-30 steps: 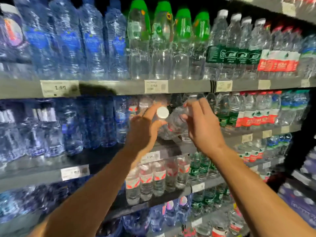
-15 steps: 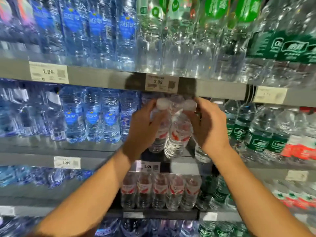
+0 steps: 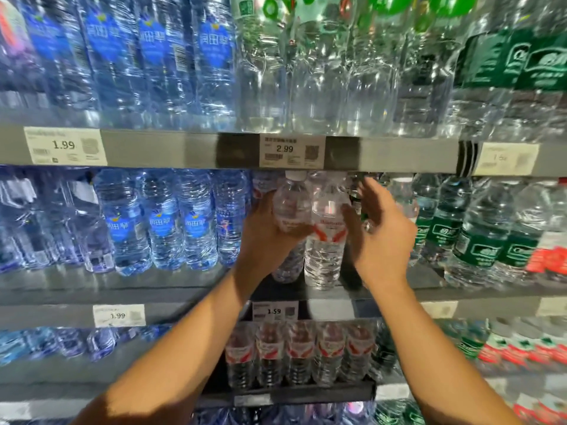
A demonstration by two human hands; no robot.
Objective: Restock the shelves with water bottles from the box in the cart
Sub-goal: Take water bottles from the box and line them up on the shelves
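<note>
Left hand (image 3: 264, 237) wrapped around the left bottle (image 3: 291, 210) at label height, fingers curled behind it, thumb across the front. Grip set at mid-body, seemingly to keep the bottle upright while seating it. Base hidden by the hand and forearm; cannot tell whether it rests on the shelf (image 3: 343, 291) yet.

Right bottle (image 3: 326, 237) upright on the shelf, touching its neighbour, red-marked label facing out. Right hand (image 3: 380, 237) just beside it, blurred, fingers spread and nearly straight, holding nothing; contact with the bottle cannot be told.

Both white caps close under the shelf edge above (image 3: 383, 154), near the price tag (image 3: 291, 150): little headroom, so tilting or sliding in looks safer than lifting. Blue bottles (image 3: 162, 222) tight on the left, green-labelled bottles (image 3: 441, 228) on the right; dark gap beside the right bottle looks like spare room. Box and cart out of view.
</note>
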